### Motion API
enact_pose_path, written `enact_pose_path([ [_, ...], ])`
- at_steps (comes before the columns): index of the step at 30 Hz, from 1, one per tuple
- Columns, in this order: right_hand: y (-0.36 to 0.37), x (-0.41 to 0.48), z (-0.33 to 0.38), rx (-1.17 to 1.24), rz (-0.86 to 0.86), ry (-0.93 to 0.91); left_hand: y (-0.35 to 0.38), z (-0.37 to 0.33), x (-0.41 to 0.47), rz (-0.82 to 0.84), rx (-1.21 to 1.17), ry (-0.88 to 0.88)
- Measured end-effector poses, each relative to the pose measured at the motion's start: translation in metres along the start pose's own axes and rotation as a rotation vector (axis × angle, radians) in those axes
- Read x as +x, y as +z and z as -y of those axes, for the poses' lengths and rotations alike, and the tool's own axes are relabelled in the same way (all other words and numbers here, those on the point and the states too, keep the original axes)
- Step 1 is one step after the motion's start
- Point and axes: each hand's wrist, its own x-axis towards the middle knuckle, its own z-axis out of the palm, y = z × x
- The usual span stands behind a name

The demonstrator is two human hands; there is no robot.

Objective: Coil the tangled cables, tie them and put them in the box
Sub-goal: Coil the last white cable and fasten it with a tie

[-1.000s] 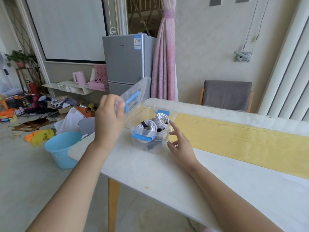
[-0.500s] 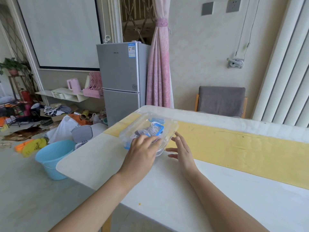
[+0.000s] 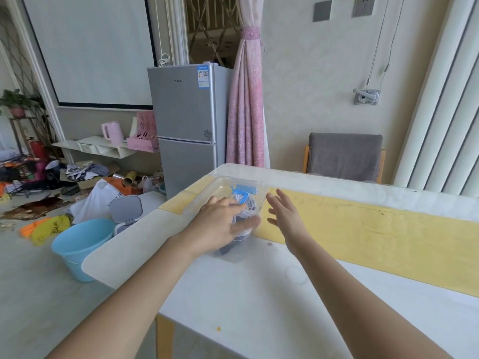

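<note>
Head camera: the white coiled cables [image 3: 250,203] already lie inside the clear plastic box with blue clips [image 3: 234,251], and its clear lid [image 3: 207,193] is on. I think only clipping it shut is left. The left grip [image 3: 220,224] presses flat on the lid, with the box right under it. The right grip [image 3: 285,216] is spread wide and holds nothing. The box is just to its left on the white tabletop [image 3: 259,294].

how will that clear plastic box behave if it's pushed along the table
The clear plastic box probably slides easily: smooth plastic on a smooth white table. It likely feels light, since it holds coiled cables. Its thin clear walls may flex under a grip.
</note>
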Motion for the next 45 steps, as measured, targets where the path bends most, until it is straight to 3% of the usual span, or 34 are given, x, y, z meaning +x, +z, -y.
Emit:
enact_pose_path([
  [2,0.003,0.016,0.010,-0.073,-0.004,0.015,-0.010,0.004,0.010,0.007,-0.182,-0.011],
  [6,0.016,0.042,0.024,-0.234,0.024,0.007,-0.011,0.014,0.025,-0.005,0.057,-0.056],
  [13,0.021,0.079,0.037,-0.687,-0.083,-0.008,-0.011,0.025,0.055,0.230,0.170,-0.204],
  [17,0.022,0.088,0.050,-0.863,-0.007,0.094,-0.007,0.023,0.076,0.296,0.189,-0.228],
  [22,0.024,0.092,0.049,-0.574,0.060,0.249,0.005,0.020,0.076,0.221,0.225,-0.232],
  [29,0.024,0.099,0.027,-0.232,0.055,0.130,0.010,0.029,0.083,0.141,0.160,-0.208],
  [34,0.024,0.094,0.031,-0.334,0.099,0.024,0.008,0.036,0.087,-0.031,0.001,-0.192],
  [45,0.028,0.093,0.037,-0.729,0.017,-0.180,0.011,0.039,0.091,-0.042,0.051,-0.186],
])
